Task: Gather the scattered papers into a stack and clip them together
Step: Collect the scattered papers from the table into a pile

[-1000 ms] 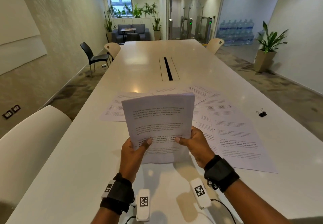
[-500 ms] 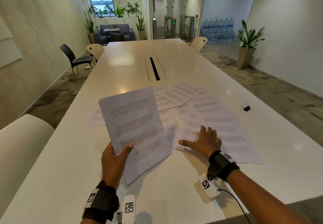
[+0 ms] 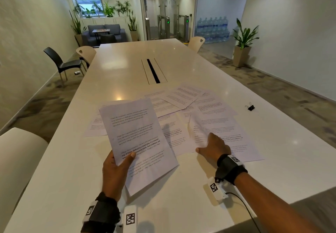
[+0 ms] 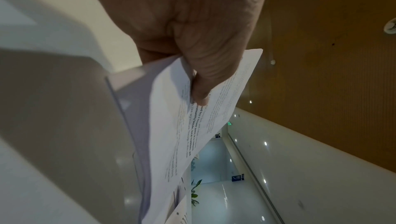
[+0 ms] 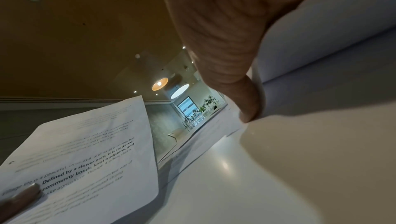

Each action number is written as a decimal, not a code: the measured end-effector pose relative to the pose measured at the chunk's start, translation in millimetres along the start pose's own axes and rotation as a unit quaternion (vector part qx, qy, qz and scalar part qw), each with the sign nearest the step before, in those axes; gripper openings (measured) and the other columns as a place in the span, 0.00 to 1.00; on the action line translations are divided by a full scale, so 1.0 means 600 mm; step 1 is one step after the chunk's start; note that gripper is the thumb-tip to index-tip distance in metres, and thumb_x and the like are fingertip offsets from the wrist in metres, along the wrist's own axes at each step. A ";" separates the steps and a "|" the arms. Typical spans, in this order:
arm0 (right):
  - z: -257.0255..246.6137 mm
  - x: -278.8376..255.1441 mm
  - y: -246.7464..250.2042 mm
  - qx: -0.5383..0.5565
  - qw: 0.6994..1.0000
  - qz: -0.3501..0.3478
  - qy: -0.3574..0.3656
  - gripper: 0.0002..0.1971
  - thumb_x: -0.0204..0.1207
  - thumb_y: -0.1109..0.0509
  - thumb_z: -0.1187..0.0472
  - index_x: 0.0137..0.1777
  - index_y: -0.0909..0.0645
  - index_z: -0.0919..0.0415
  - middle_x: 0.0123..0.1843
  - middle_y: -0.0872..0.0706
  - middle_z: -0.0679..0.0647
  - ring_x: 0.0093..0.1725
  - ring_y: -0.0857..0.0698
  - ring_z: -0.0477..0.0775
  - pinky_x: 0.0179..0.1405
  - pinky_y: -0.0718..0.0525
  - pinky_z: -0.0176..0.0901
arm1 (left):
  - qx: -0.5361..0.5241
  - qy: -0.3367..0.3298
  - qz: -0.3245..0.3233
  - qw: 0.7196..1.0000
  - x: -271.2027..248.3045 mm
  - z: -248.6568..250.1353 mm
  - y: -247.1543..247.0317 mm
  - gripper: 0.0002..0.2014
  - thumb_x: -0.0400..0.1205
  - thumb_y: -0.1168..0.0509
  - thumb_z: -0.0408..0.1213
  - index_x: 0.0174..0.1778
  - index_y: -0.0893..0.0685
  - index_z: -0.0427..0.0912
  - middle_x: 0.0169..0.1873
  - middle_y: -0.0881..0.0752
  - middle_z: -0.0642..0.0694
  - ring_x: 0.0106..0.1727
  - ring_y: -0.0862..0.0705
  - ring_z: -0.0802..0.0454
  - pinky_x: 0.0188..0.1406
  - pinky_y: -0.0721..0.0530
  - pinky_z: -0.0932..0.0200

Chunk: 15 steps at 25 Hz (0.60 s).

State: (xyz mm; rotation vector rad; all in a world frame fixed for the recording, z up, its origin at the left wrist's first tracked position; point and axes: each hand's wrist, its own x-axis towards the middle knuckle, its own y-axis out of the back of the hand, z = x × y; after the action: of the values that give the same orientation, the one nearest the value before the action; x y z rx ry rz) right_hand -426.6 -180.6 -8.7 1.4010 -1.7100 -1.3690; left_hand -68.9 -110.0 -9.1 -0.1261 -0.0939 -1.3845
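The bench (image 3: 76, 160) was a long, glossy, cream-white slab that threw back soft reflections of the ceiling lights. The left hand (image 3: 113, 174) pinched a thin gathered stack (image 3: 138, 142) of white printed sheets near its lower edge, thumb on top over the bold lines of text and fingers underneath; the stack stood tilted up off the bench, flat and crisp, its lower corner jutting toward the person. Just to the right of that hand, the right hand (image 3: 213, 146) lay low on the bench, thumb spread out to the side, its fingers curled under the near edge of a loose sheet (image 3: 198, 129) whose limp corner curved upward against them. The scattered papers (image 3: 183, 96) fanned out beyond and between both hands, overlapping at odd angles, all thin rectangles carrying grey paragraphs with some bold lines. Well out to the right of the right hand, apart from the sheets, sat a small black binder clip (image 3: 251, 107) with its wire handles raised.
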 end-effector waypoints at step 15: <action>-0.043 -0.122 0.083 0.178 0.975 0.110 0.077 0.18 0.76 0.36 0.81 0.57 0.15 0.62 0.45 0.15 0.59 0.45 0.15 0.66 0.28 0.21 0.37 | -0.073 0.064 -0.085 0.992 0.030 -0.019 0.037 0.19 0.94 0.34 0.34 0.82 0.19 0.49 0.71 0.06 0.49 0.69 0.06 0.44 0.62 0.03 0.48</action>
State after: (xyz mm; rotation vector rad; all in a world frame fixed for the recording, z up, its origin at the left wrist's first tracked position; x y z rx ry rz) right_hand -400.0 -124.7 59.8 1.4074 -2.0045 -0.8407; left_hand -44.2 -125.4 -18.8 -0.1543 0.1071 -1.5665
